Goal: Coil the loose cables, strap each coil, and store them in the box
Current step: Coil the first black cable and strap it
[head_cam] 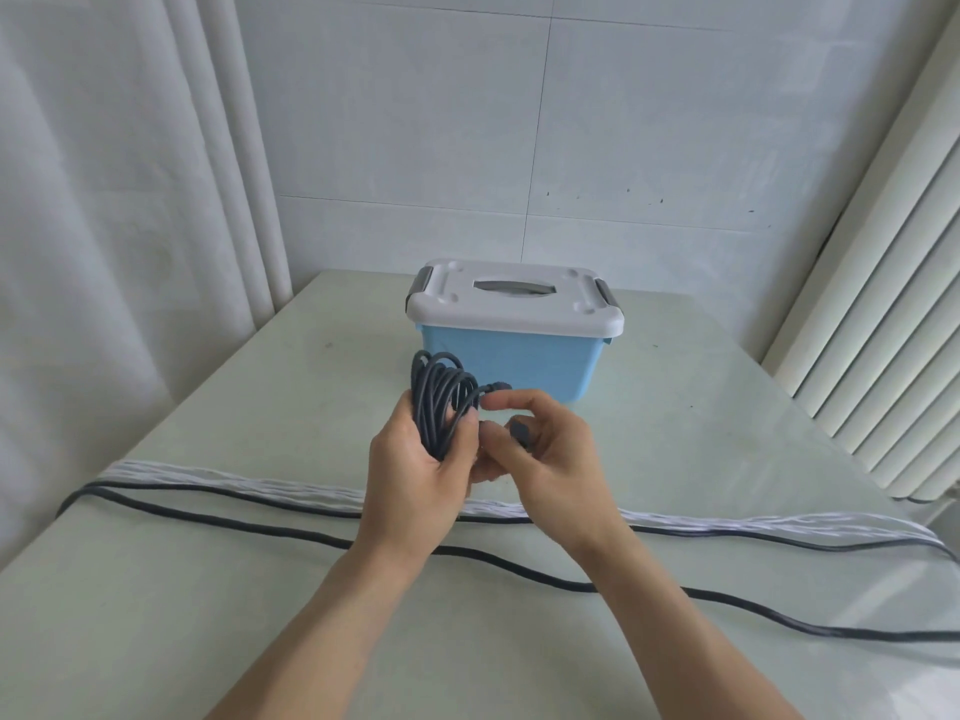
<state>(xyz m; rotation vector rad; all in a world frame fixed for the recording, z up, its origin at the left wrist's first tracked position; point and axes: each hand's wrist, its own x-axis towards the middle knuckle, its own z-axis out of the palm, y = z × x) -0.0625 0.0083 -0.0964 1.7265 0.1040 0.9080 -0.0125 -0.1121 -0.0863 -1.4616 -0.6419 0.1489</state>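
Holding a coiled dark cable (441,402) above the table (208,615), the left hand (415,475) has its fingers curled round the lower part of the bundle, so the bottom of the loops is hidden in the palm. Just right of it, touching at the fingertips, the right hand (545,459) is curled with its forefinger and thumb close to the coil's free end, where a small plug (500,388) sticks out; it seems to be pinching the cable there, though the contact itself is hidden behind the fingers. A second dark piece (521,431) shows inside the right palm, too covered to say what it is.

Beyond the hands, toward the far side of the table, stands the blue box (519,363) with its white lid (511,304) on and grey latches at both ends; the coil hides its near left corner.

Across the near part of the table lie two loose black cables (571,584) and a white bundle of strands (234,480), running left to right under the forearms and cut off at the right edge. A radiator (883,330) stands at the right and a curtain (104,200) hangs at the left.
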